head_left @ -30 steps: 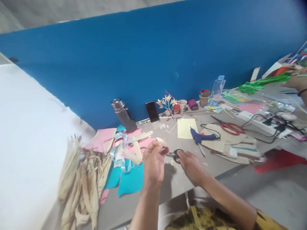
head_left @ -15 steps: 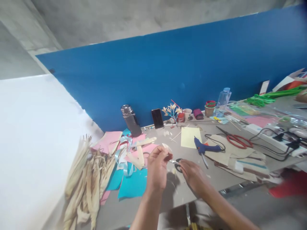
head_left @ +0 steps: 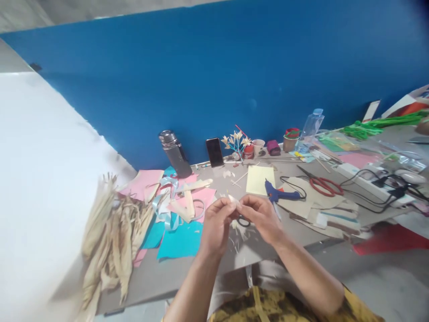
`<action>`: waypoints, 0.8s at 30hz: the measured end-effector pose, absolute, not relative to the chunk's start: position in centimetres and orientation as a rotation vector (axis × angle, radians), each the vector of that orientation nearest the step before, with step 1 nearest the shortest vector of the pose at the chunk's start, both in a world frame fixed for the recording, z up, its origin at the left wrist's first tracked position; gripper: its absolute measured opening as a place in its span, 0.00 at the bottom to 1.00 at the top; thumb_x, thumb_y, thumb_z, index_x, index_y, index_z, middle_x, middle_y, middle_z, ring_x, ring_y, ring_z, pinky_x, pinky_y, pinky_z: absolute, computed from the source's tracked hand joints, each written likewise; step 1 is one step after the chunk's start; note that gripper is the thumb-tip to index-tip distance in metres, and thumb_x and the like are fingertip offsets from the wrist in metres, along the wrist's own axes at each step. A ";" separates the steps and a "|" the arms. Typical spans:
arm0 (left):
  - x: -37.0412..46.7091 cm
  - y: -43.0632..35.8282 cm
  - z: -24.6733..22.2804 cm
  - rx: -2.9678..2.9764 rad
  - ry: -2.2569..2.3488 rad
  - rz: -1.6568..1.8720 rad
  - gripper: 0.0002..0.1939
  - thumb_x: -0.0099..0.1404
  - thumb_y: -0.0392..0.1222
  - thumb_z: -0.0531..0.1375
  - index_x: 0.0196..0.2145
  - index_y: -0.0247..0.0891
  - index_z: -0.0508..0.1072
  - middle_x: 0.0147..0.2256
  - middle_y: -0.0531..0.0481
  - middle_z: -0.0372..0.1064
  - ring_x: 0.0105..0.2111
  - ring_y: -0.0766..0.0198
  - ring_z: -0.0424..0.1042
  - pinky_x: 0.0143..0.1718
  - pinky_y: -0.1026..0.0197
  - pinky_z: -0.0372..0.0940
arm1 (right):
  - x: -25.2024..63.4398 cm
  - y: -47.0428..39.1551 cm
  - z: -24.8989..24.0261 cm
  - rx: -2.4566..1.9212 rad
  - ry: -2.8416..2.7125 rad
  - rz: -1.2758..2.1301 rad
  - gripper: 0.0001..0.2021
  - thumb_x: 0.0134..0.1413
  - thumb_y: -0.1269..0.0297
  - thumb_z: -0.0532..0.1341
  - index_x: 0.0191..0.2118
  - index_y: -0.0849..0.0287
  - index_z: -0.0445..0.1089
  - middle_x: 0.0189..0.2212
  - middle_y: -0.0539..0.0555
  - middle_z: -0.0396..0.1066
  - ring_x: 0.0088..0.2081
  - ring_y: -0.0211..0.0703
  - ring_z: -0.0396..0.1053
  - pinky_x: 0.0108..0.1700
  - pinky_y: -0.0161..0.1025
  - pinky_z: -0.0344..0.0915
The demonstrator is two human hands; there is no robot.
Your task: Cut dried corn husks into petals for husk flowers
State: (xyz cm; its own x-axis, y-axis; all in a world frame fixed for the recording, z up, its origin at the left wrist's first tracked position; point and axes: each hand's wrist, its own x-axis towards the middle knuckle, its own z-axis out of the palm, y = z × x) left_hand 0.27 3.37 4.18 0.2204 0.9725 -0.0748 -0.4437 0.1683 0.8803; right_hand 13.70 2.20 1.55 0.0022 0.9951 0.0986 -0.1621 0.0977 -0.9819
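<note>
My left hand (head_left: 217, 223) pinches a small pale piece of husk (head_left: 233, 200) over the middle of the table. Fingertips of my right hand (head_left: 259, 217) press on the same piece from the other side, so both hands meet at it. Black-handled small scissors (head_left: 243, 221) show just beneath my hands; their blades are hidden. Pale scraps (head_left: 238, 232) lie on the table below. A blue glue gun (head_left: 283, 193) rests to the right of my right hand, near a yellow paper square (head_left: 260, 180).
Dried corn husks (head_left: 120, 250) hang over the left side, beside blue paper (head_left: 180, 241) and pink sheets. A thermos (head_left: 176, 154), phone (head_left: 214, 152) and husk flowers (head_left: 236, 142) stand at the back. Red-handled scissors (head_left: 326, 185), a power strip (head_left: 368, 183) and a bottle (head_left: 311, 130) are right.
My right hand has left the scissors' handles and moved up and left to the pale piece. The scissors now lie below my hands. The view has tilted down.
</note>
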 end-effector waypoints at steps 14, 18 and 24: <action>1.2 4.0 4.2 0.718 0.781 1.007 0.08 0.49 0.39 0.69 0.23 0.34 0.73 0.23 0.53 0.68 0.26 0.67 0.67 0.36 0.60 0.65 | 16.5 2.0 1.3 -0.930 -1.183 1.323 0.11 0.56 0.58 0.63 0.30 0.62 0.73 0.21 0.49 0.69 0.22 0.32 0.58 0.25 0.32 0.53; 1.2 4.5 3.9 0.652 0.806 1.111 0.10 0.46 0.36 0.71 0.22 0.34 0.72 0.24 0.56 0.65 0.26 0.70 0.65 0.33 0.63 0.64 | 17.0 1.9 -0.2 -0.918 -0.977 1.321 0.10 0.57 0.59 0.63 0.35 0.62 0.75 0.26 0.53 0.74 0.21 0.31 0.58 0.22 0.30 0.50; 0.8 4.5 3.4 0.627 0.796 1.107 0.10 0.46 0.35 0.71 0.23 0.35 0.72 0.24 0.56 0.64 0.26 0.70 0.64 0.32 0.64 0.64 | 16.7 1.8 -0.5 -0.912 -0.942 1.299 0.09 0.51 0.62 0.67 0.32 0.64 0.79 0.22 0.55 0.75 0.19 0.30 0.55 0.21 0.31 0.49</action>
